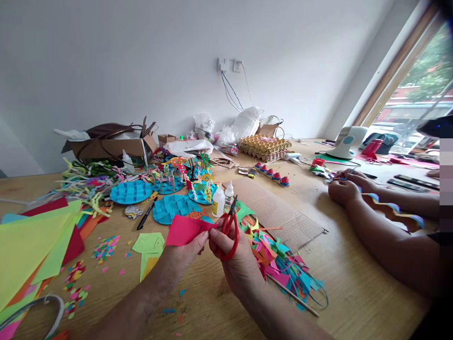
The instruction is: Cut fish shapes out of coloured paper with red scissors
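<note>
My left hand (pixel 193 245) pinches a sheet of bright pink-red paper (pixel 184 230) by its lower right edge. A dark line is faintly visible on the paper near my thumb. In my right hand (pixel 235 259) is a pair of red-handled scissors (pixel 232 234), the dark blades pointing up and away; my right fingertips meet the paper's right end. Just beyond stand two white glue bottles (pixel 218 202). Blue paper discs with raised strips (pixel 176 209) lie behind the paper. To the left are a black marker (pixel 146 214) and a yellow-green paper cutout (pixel 148 242).
Coloured paper sheets (pixel 31 255) are stacked at left, near small confetti dots (pixel 76 293). Paper scraps (pixel 283 269) and a cardboard sheet (pixel 279 212) lie right of my hands. Egg trays (pixel 265 147) stand at the back. Another person's arms (pixel 382 226) rest at right.
</note>
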{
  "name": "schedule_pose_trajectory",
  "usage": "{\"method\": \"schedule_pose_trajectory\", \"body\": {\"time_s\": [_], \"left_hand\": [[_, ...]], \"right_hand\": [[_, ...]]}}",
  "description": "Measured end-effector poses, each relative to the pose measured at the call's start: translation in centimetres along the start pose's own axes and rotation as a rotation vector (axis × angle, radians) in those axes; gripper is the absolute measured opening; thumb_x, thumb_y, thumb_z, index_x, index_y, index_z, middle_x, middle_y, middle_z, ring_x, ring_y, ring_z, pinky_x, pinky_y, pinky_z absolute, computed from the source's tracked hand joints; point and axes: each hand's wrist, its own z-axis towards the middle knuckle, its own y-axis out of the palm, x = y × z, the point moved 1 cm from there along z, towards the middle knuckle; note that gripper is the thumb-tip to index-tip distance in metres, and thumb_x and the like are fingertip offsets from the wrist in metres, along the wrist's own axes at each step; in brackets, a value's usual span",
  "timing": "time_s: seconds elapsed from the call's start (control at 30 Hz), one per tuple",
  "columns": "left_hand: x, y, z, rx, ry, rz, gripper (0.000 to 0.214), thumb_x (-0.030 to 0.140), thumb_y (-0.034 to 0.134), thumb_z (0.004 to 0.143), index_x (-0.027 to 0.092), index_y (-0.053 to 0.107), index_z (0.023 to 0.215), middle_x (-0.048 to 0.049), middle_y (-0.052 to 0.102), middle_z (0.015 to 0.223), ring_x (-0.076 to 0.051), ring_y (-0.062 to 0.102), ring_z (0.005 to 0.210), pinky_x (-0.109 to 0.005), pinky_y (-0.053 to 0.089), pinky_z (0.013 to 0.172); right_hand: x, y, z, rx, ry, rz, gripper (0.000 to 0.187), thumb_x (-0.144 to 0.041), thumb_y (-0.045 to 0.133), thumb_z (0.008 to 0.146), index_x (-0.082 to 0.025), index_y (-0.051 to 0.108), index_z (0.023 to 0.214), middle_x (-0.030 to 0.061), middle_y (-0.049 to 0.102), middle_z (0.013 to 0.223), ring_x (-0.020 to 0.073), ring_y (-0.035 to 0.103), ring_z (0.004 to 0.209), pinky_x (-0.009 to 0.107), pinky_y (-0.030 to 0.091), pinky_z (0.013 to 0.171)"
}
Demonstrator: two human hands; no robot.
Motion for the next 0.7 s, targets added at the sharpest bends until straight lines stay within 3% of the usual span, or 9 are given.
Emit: {"method": "schedule_pose_trajectory", "body": {"time_s": [0.07,0.27,0.53,0.7], "left_hand": [[0.3,-0.4,-0.1,0.040,-0.004,0.006,0.022,0.032,0.060,0.069,0.021,0.050,0.054,0.0032,0.050,0.053,-0.015,0.048,0.055,-0.027,0.038,0.057],[0.9,-0.9,-0.1,0.002,0.032,-0.031,0.025,0.031,0.060,0.069,0.021,0.047,0.049,0.0030,0.050,0.053,-0.015,0.047,0.056,-0.027,0.039,0.060],[0.8,-1.7,0.1,-0.032,0.017,-0.012,0.012,0.029,0.062,0.069,0.020,0.058,0.061,0.0026,0.056,0.058,-0.016,0.050,0.059,-0.027,0.040,0.058],[1.0,-3.0,0.5,-0.070,0.020,-0.103,0.020,0.029,0.058,0.075,0.019,0.058,0.058,0.0020,0.056,0.059,-0.015,0.051,0.060,-0.027,0.042,0.061]], "right_hand": [[0.0,0.1,-0.1,-0.024,0.006,-0.048,0.024,-0.025,0.072,0.065,-0.015,0.051,0.075,-0.0060,0.048,0.054,0.0070,0.039,0.048,0.019,0.027,0.046],[-0.4,0.0,0.0,-0.080,-0.049,-0.138,0.023,-0.027,0.070,0.066,-0.016,0.053,0.077,-0.0058,0.049,0.055,0.0076,0.039,0.047,0.019,0.028,0.045],[-0.7,-0.1,-0.1,-0.069,-0.046,-0.204,0.025,-0.030,0.070,0.066,-0.017,0.052,0.079,-0.0056,0.050,0.056,0.0077,0.041,0.047,0.018,0.031,0.043],[-1.1,0.1,-0.5,-0.218,0.018,-0.398,0.033,-0.046,0.055,0.078,-0.016,0.049,0.066,-0.0037,0.048,0.050,0.0085,0.042,0.045,0.019,0.031,0.042]]}}
